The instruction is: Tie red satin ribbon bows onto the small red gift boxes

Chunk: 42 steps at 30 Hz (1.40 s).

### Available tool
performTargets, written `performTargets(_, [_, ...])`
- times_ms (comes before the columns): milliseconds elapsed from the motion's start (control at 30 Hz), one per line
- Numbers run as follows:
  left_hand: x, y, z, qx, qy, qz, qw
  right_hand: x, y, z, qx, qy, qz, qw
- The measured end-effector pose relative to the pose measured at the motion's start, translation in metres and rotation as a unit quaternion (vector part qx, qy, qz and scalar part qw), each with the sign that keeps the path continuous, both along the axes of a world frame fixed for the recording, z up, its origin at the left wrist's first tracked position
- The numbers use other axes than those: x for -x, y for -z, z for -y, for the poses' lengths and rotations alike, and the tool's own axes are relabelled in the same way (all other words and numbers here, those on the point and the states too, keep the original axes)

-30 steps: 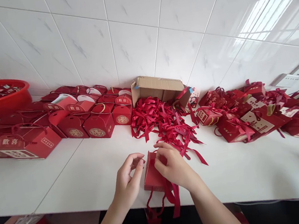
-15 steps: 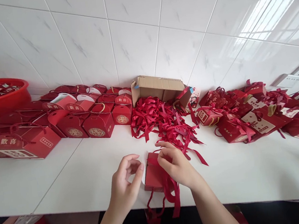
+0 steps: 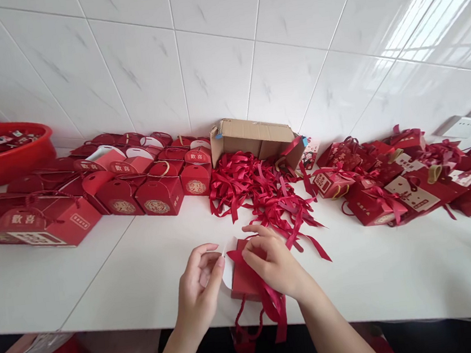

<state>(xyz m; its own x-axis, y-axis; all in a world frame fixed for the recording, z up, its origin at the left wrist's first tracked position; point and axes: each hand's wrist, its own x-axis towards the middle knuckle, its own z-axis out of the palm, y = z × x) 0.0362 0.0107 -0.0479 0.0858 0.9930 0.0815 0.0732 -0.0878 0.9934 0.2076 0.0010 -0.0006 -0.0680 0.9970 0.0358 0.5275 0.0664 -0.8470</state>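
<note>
A small red gift box (image 3: 243, 280) lies on the table near its front edge, with a white flap (image 3: 228, 273) along its left side. Its twisted cord handle (image 3: 239, 315) hangs over the edge. My right hand (image 3: 273, 260) is above the box, finger and thumb closed on a red ribbon (image 3: 276, 308). One end of that ribbon points left over the box; its loops trail down in front. Left of the box, my left hand (image 3: 200, 282) has thumb and forefinger nearly together by the flap. Something thin and whitish shows at their tips, too small to name.
Loose red ribbons (image 3: 262, 187) spill from a cardboard carton (image 3: 251, 131) against the tiled wall. Several red boxes (image 3: 158, 193) stand at left, beside a red basin (image 3: 12, 159). Boxes with bows (image 3: 374, 203) crowd the right, near a power strip (image 3: 462, 127).
My right hand has shifted slightly left, bringing the ribbon's end out over the box towards my left hand. The whole view has moved a little.
</note>
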Motion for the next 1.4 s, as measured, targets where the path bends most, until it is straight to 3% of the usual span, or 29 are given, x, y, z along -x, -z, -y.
performTargets(867, [-0.0013,-0.0058,0.0036,0.003,-0.014,-0.017,1.000,0.0059,-0.0029,0.0004,0.001,0.005,0.034,0.999])
performTargets(1400, [-0.0019,-0.0035,-0.0043,-0.016,0.013,-0.055,0.998,0.0063,0.0005,0.0003,-0.017,0.011,0.041,0.999])
